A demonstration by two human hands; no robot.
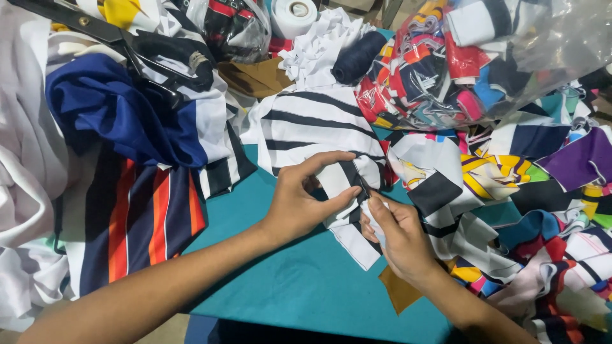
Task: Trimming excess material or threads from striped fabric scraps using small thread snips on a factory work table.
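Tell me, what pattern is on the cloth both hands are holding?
Black and white stripes on the cloth, clear in the head view.

You had clear plastic bag (459,64) of multicoloured fabric scraps at upper right; second clear bag (233,25), red-black cloth inside, sat top centre.

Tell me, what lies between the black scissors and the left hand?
In the head view, folded blue fabric lies below the black scissors, then bare teal table before the left hand.
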